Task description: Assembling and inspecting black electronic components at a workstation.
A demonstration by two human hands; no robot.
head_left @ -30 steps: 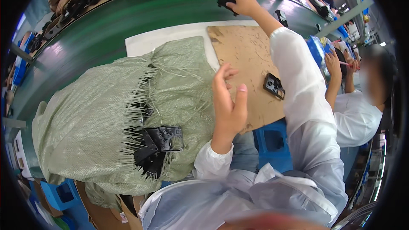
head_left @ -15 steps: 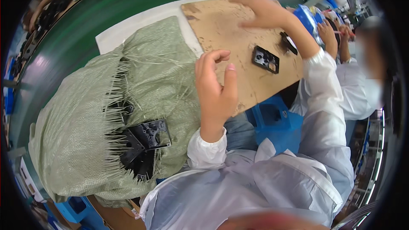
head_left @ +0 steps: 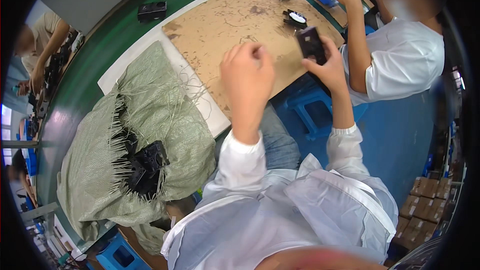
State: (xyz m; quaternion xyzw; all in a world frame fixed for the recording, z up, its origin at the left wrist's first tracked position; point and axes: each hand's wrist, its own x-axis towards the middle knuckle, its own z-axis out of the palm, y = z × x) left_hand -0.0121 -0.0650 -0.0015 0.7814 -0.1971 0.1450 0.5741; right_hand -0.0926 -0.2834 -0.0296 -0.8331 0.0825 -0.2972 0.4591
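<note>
Bright, glare on worktop [head_left: 80,95], bent edges

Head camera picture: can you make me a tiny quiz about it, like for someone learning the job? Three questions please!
1. Choose one: what colour is the part in the right hand?
A) white
B) black
C) green

2. Fill the gap: in the picture, the woven sack lies to the ____ of the tan board.

3. True or false: the left hand is deep inside the sack.

Key:
1. B
2. left
3. False; the left hand shows in front of the tan board, outside the sack.
</note>
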